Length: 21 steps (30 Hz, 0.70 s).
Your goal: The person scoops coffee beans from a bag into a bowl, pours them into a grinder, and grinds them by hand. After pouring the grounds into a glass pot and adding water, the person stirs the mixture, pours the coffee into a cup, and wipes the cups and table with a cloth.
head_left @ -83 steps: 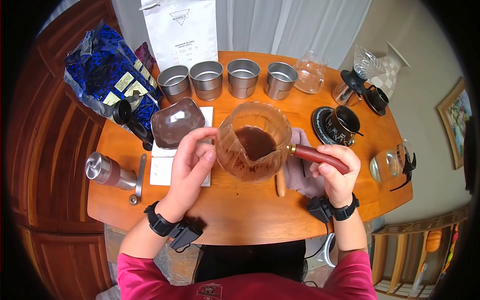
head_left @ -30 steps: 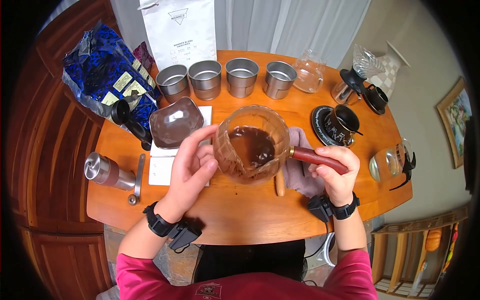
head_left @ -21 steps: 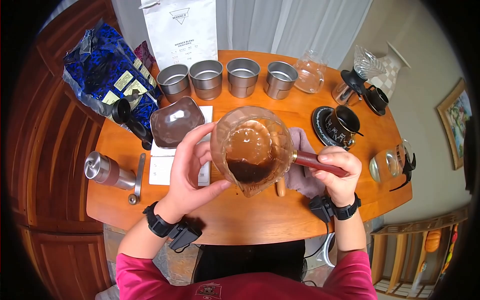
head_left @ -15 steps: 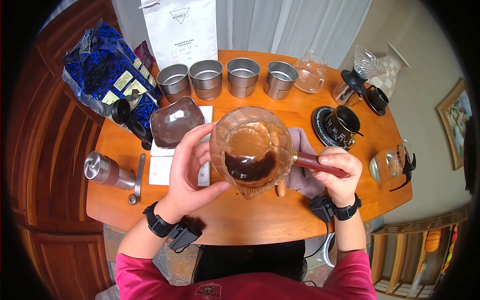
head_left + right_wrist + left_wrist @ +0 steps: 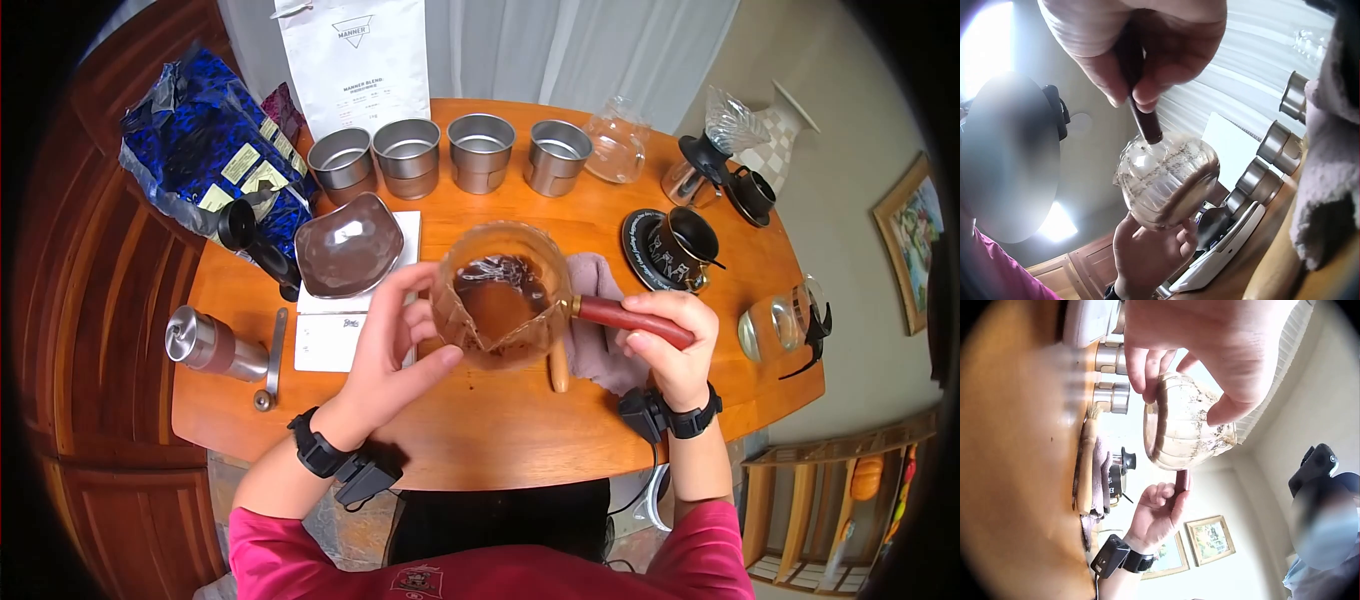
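In the head view, a ribbed glass coffee server (image 5: 452, 312) with dark coffee (image 5: 500, 306) in it is held up over the table, its spout facing the body. Brown grounds cling to the inside of its wall. My right hand (image 5: 676, 348) grips the server's red-brown wooden handle (image 5: 625, 316). My left hand (image 5: 388, 352) holds the far side of the bowl. In the left wrist view, that hand's fingers meet the glass near the base and its thumb (image 5: 1230, 411) lies against the upper wall. The right wrist view shows the bowl (image 5: 1169, 181) tilted between both hands.
Behind stand several metal cups (image 5: 480, 155) and a white coffee bag (image 5: 355, 60). A brown dish (image 5: 348, 245) sits on a white scale (image 5: 325, 343); a hand grinder (image 5: 215, 343) lies left. A cloth (image 5: 600, 350), a wooden-handled tool (image 5: 558, 368) and a black cup (image 5: 688, 245) are right.
The server tipped toward the body, then came back more level and slightly away. Its coffee has swirled from the near wall back across the bottom. Both hands keep hold.
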Tool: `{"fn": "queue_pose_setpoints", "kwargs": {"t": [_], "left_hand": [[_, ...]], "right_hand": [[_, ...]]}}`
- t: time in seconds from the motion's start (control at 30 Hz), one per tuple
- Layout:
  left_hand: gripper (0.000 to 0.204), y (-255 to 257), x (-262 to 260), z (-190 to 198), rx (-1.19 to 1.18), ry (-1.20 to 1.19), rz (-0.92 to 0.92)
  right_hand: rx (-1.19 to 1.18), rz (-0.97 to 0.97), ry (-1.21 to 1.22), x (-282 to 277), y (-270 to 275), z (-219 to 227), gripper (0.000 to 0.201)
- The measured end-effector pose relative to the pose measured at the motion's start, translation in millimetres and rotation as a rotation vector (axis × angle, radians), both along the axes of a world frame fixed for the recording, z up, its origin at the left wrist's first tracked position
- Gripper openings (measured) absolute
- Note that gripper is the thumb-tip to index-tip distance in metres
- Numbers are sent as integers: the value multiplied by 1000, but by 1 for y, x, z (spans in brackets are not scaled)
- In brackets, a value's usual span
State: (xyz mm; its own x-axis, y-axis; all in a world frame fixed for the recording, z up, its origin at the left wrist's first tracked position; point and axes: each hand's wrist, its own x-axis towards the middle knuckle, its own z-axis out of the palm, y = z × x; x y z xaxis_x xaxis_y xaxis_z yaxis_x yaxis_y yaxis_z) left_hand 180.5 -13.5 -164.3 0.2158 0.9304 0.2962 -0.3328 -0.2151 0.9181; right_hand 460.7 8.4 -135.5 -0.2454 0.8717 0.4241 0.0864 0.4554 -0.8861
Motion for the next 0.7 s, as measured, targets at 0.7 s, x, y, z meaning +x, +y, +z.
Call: {"fn": "queue_pose_setpoints", "kwargs": {"t": [0.7], "left_hand": [[61, 2, 1, -10, -111, 23, -59]], "right_hand": [[-82, 77, -283, -1, 1, 23, 29]]}}
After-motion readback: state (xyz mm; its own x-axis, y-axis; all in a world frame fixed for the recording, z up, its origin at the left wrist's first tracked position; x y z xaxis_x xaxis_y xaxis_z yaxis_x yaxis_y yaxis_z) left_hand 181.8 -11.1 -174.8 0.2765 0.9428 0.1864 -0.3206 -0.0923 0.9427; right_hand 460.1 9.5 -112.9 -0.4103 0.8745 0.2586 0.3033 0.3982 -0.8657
